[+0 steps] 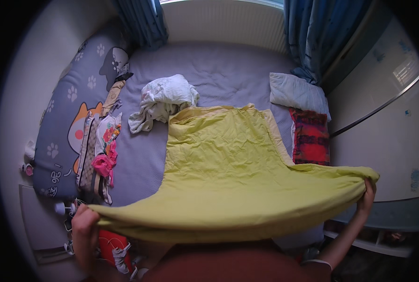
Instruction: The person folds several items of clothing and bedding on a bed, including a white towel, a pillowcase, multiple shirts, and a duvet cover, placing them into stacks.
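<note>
A yellow blanket (227, 169) with a paler border stretches between my hands, its far part lying wrinkled on the grey-purple bed sheet (139, 162). My left hand (85, 220) is closed on the blanket's near left corner, at the bed's near left side. At the near right, my right hand (368, 192) grips the opposite corner, raised beside the white cabinet. The near edge sags between them in front of my body. A crumpled white cloth (169, 93) touches the blanket's far left corner.
A pale pillow (297, 91) and a red-and-black patterned cushion (311, 137) lie at the right. Folded clothes (107, 141) line the left side, by a padded grey headboard (79, 84) with animal prints. Blue curtains (310, 35) hang at the back. A glossy white cabinet (378, 141) borders the right.
</note>
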`<state>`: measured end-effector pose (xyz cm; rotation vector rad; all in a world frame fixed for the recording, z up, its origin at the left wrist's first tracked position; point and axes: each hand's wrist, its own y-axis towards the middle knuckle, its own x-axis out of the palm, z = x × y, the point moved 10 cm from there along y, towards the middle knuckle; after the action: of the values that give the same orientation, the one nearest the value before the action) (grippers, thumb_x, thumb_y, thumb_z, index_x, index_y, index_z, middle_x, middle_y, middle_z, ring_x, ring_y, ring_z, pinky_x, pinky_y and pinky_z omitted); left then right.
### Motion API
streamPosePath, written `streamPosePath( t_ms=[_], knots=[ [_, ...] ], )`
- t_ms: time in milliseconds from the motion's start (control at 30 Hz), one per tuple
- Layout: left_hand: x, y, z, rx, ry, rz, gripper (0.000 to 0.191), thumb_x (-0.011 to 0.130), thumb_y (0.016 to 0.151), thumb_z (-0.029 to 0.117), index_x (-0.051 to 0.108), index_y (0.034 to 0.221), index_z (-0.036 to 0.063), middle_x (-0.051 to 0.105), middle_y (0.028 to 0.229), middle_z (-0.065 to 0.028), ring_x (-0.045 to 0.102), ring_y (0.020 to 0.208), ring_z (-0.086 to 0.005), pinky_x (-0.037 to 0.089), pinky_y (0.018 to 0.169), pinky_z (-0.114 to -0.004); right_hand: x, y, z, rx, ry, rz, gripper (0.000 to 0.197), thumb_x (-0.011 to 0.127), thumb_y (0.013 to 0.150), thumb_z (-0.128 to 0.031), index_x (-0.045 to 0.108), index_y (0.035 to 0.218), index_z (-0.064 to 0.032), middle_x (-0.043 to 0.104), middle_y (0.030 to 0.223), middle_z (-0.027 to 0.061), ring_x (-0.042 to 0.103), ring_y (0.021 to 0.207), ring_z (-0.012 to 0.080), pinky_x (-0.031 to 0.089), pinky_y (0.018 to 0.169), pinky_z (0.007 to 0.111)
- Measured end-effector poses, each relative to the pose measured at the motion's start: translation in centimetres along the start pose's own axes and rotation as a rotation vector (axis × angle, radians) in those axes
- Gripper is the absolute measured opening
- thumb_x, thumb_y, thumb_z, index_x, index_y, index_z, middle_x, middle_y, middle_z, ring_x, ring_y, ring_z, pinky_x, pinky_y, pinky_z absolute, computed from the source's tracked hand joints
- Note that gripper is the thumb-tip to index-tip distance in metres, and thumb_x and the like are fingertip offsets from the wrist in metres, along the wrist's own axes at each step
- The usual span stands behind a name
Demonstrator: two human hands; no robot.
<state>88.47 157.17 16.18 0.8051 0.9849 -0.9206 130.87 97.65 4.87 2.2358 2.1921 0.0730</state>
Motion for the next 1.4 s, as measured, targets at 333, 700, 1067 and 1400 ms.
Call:
streamPosePath(
  t_ms=[333,700,1067,1400],
  knots=[
    [7.0,22.8,-11.2,0.207,0.154,0.211,0.026,0.046,0.076,0.001,0.057,0.100,0.0046,0.055,0.089,-0.0167,0.052,0.087,-0.0310,0.041,0.076,-0.036,17.1,19.9,8.8,0.116,0.248,-0.138,0.026,0.055,0.083,-0.012,0.051,0.107,-0.0033,0.057,0.099,0.0066,0.057,0.088,0.0200,0.048,0.074,0.034],
    [42.7,17.4,-32.1,-0.430,-0.136,-0.016,0.060,0.067,0.067,0.021,0.044,0.120,0.0051,0.049,0.114,-0.0184,0.046,0.106,-0.0344,0.037,0.090,-0.041,20.5,7.8,34.0,0.654,0.225,-0.477,0.018,0.055,0.083,-0.018,0.054,0.098,-0.0080,0.059,0.089,0.0033,0.057,0.075,0.0150,0.048,0.065,0.030],
    [60.6,-0.3,-34.7,-1.272,-0.633,-0.535,0.090,0.063,0.071,0.049,0.015,0.137,0.0133,0.026,0.138,-0.0129,0.035,0.119,-0.0304,0.038,0.082,-0.050,18.9,-12.4,55.6,1.253,0.009,-0.070,0.044,0.059,0.082,-0.033,0.047,0.114,-0.0064,0.055,0.108,0.0077,0.052,0.096,0.0210,0.045,0.079,0.039],
    [66.5,1.7,-35.4,-1.432,-0.949,-0.432,0.063,0.065,0.075,0.039,0.038,0.125,0.0123,0.051,0.114,-0.0082,0.056,0.085,-0.0177,0.045,0.061,-0.029,25.6,-13.4,61.6,1.244,-0.237,-0.395,0.060,0.067,0.074,-0.037,0.043,0.123,-0.0100,0.043,0.125,0.0069,0.041,0.114,0.0238,0.040,0.086,0.042]
  ],
)
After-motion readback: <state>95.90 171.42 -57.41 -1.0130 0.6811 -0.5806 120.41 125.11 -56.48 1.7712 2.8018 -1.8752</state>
